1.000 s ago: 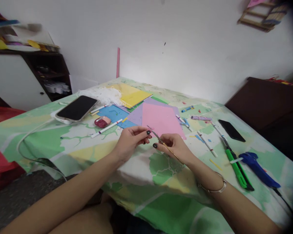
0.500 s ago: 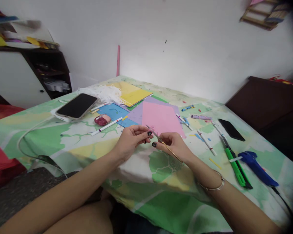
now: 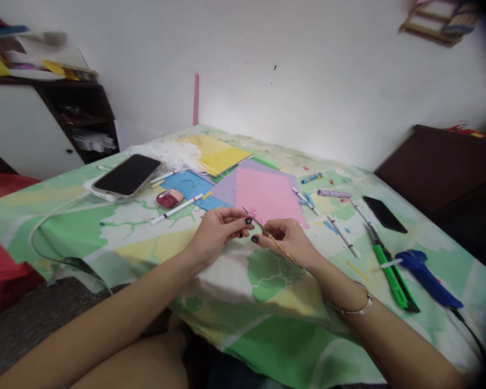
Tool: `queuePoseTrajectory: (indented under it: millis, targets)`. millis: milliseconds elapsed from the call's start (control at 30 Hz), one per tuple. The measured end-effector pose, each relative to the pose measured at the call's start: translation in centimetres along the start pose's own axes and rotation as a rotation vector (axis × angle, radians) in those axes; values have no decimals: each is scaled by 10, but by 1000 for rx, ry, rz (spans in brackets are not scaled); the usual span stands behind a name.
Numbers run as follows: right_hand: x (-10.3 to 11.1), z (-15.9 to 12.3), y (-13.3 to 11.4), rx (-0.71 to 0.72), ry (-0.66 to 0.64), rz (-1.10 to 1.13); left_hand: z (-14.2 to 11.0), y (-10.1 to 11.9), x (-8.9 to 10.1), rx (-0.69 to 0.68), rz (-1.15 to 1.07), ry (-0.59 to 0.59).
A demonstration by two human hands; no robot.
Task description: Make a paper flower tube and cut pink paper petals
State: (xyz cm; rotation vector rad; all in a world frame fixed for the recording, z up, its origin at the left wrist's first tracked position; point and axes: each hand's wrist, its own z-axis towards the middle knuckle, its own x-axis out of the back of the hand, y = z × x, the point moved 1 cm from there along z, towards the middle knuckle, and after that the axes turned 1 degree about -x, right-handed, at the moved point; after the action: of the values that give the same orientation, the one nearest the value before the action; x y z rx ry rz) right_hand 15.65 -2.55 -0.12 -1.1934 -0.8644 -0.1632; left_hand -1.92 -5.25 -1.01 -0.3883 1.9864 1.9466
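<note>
Over the near edge of the table, my right hand is closed around a pair of scissors with gold-coloured handles. The blades point up and left, toward the fingertips of my left hand. That hand is pinched closed, thumb against fingers; whatever it holds is too small or hidden to make out. Just beyond both hands lies a pink sheet of paper, on top of a purple sheet. A blue sheet with a white stick near it lies to the left.
On the right lie a green box cutter, a blue glue gun with its cord, a black phone and several white sticks. Leftward are another phone, a maroon-and-pink object, white yarn and a yellow pad.
Almost nothing differs. Both hands and the scissors keep nearly the same position, and the whole view has shifted very slightly.
</note>
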Motion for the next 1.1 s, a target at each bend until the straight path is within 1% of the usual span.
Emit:
queuePoseTrajectory:
  millis: [600,800,867,967,1033,1100]
  targets:
    - [3,2,1,13,51,-39,1,-4,5,-5,-14,-31]
    - [6,3,1,-9,91,-41,4,-4,5,-14,-9,3]
    - [7,4,2,-60,97,34,3,-4,4,-17,12,7]
    - [6,5,3,-144,109,233,3,-2,2,-27,119,-27]
    - [5,5,3,-147,128,358,4,0,0,-45,253,-69]
    - [4,6,2,-121,126,437,9,3,-4,-59,388,-131]
